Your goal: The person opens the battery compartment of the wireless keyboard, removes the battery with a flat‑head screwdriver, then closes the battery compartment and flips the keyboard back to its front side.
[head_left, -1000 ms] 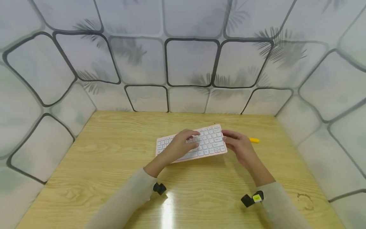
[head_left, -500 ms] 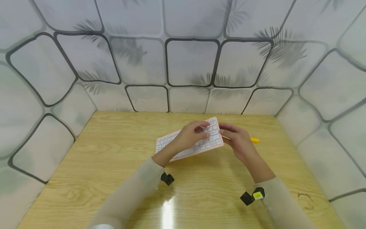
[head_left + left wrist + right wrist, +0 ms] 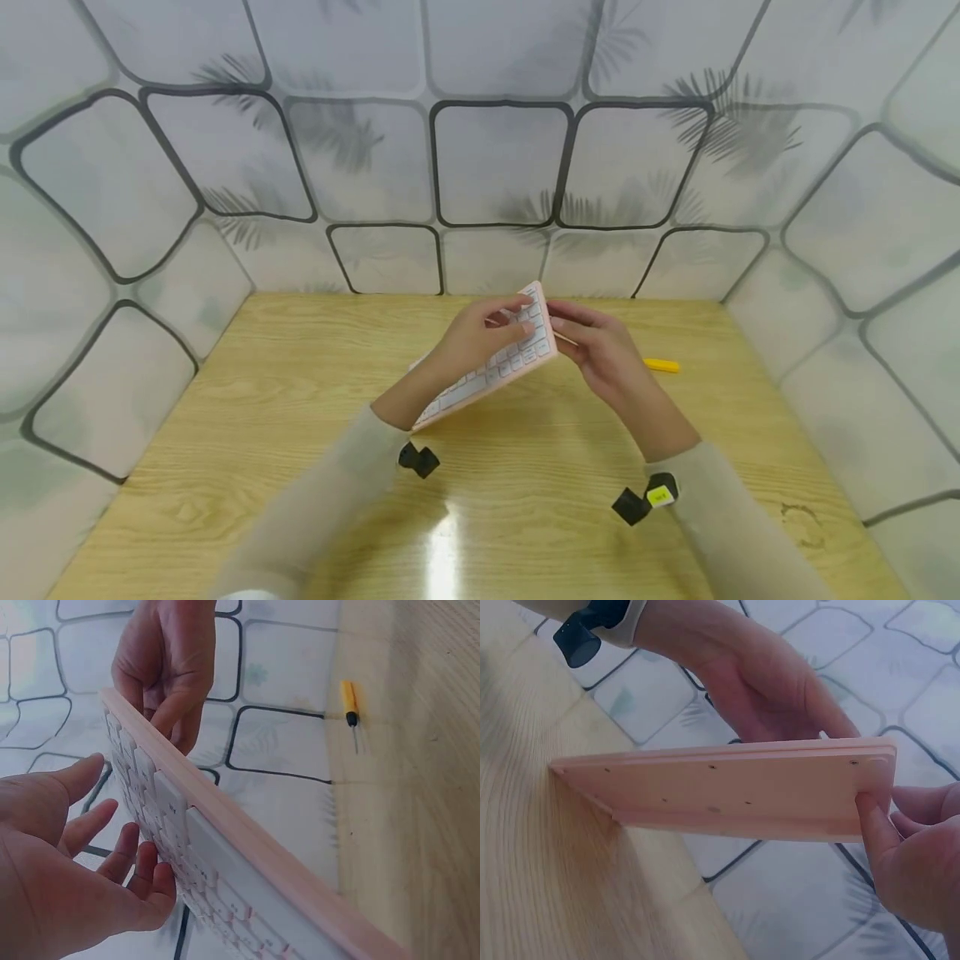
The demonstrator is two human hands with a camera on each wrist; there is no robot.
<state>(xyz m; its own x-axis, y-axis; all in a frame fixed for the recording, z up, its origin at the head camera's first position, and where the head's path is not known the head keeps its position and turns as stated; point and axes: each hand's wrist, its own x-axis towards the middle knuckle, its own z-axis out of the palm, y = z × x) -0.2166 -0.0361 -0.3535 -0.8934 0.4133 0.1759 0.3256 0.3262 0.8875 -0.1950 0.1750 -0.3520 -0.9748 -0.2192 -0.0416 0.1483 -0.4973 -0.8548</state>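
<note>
A pink keyboard [image 3: 510,364] with white keys stands tilted, its left end low at the table and its right end raised. My left hand [image 3: 472,337] spreads over the keys; in the left wrist view its fingers [image 3: 124,851] reach the key side. At the raised end, my right hand [image 3: 600,346] grips the short edge. The right wrist view shows the pink underside [image 3: 705,791] with several small screws, and one finger of my right hand [image 3: 922,862] pressing near a corner. Most of the left hand is hidden behind the keyboard there.
A small screwdriver [image 3: 349,705] with a yellow handle, black collar and thin metal shaft lies on the wooden table [image 3: 300,467], right of the keyboard. White patterned walls [image 3: 495,167] enclose the table at the back and both sides.
The keyboard's right end has risen and shifted left, so its face tilts more steeply. Both hands have gone with it, staying at that end. The screwdriver stays put.
</note>
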